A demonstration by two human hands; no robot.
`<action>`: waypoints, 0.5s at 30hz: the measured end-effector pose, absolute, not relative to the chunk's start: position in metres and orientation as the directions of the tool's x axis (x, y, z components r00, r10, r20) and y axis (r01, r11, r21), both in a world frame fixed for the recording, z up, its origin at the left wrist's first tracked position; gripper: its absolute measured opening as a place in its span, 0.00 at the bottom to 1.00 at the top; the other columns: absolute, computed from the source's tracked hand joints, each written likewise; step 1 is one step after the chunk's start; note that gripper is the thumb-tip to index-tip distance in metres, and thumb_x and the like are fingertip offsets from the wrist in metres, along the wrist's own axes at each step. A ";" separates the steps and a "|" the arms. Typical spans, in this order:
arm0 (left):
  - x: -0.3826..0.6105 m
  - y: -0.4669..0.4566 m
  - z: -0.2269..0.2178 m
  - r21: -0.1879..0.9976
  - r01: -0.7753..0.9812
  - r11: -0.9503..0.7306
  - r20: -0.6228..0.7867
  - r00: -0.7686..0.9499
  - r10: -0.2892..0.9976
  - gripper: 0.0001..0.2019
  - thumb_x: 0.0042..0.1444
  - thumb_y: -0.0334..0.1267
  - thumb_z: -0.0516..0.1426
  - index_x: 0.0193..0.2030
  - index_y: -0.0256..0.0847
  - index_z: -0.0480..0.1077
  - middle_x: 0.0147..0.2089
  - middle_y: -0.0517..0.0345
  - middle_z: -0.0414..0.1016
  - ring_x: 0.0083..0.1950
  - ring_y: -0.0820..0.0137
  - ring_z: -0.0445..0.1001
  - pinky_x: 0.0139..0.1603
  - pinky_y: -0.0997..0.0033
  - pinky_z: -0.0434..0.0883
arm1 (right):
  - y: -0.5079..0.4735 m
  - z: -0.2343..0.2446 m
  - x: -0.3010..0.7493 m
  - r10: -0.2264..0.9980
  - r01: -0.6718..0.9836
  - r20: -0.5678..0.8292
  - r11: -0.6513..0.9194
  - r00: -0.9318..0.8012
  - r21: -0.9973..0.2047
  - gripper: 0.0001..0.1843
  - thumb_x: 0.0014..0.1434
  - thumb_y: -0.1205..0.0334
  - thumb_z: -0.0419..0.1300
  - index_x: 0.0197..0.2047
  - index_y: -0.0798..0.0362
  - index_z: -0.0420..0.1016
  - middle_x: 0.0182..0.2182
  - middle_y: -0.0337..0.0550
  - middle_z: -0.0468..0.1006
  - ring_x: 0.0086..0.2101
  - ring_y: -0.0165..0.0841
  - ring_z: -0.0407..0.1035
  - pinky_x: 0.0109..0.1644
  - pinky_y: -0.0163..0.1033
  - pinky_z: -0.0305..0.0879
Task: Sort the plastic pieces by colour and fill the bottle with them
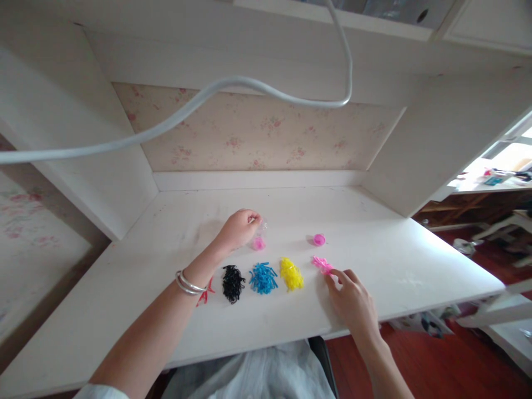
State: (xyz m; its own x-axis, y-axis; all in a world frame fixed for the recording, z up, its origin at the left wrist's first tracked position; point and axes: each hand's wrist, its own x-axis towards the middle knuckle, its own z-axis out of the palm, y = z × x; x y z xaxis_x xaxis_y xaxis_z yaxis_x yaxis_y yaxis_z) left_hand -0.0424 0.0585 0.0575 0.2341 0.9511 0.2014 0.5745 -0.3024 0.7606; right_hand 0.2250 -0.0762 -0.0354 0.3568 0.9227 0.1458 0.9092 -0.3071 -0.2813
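Note:
My left hand (pixel 240 228), a silver bangle at its wrist, is closed on the top of a small clear plastic container (pixel 261 226). Pink (pixel 258 243) shows at the container's lower end. My right hand (pixel 351 293) reaches the pile of small pink rubber bands (pixel 321 264), thumb and forefinger together at its near edge; whether a band is between them is too small to tell. Further left lie heaps of yellow (pixel 291 274), blue (pixel 263 278) and black rubber bands (pixel 233 284). Red bands (pixel 204 293) are partly hidden behind my left wrist.
A round pink cap (pixel 319 239) rests on the white desk (pixel 266 324), beyond the pink pile. White side panels and a flowered back wall (pixel 266 133) enclose the desk. A thick white cable (pixel 249 83) hangs across the upper view. Shelves and a window stand at right.

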 end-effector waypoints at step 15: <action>-0.049 0.060 0.053 0.679 0.646 -0.349 0.269 0.223 0.937 0.11 0.52 0.41 0.54 0.35 0.40 0.77 0.34 0.55 0.77 0.36 0.67 0.71 0.36 0.71 0.64 | -0.076 -0.037 0.231 0.917 0.895 0.134 -0.323 0.377 -0.308 0.21 0.62 0.45 0.46 0.48 0.43 0.73 0.40 0.39 0.72 0.28 0.28 0.67 0.31 0.35 0.54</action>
State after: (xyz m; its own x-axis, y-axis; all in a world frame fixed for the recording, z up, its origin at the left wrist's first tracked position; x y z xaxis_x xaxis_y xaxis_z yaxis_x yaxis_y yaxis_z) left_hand -0.0491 0.0601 0.0535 0.2233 0.9369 0.2691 0.6462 -0.3490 0.6787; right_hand 0.2309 -0.0755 -0.0371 0.3765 0.9167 0.1336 0.8949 -0.3226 -0.3084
